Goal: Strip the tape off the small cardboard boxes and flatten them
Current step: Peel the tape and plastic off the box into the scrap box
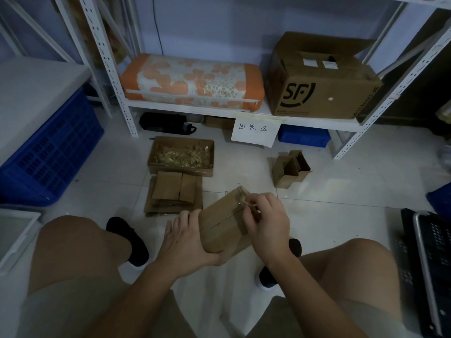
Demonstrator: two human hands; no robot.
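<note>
An orange flower pattern is shown on the cushion (191, 81); the crate (52, 152) is coloured blue, the small box (223, 228) plain brown

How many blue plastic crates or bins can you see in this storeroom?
3: a large blue crate on the floor at left, a shallow blue bin under the shelf, and a blue corner at the right edge. Others may be hidden.

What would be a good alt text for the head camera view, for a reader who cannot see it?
A seated person holds a small cardboard box above the tiled floor, the left hand gripping its side while the right hand pinches tape at its top edge. Ahead lie flattened boxes, an open box of tape scraps and white shelving.
</note>
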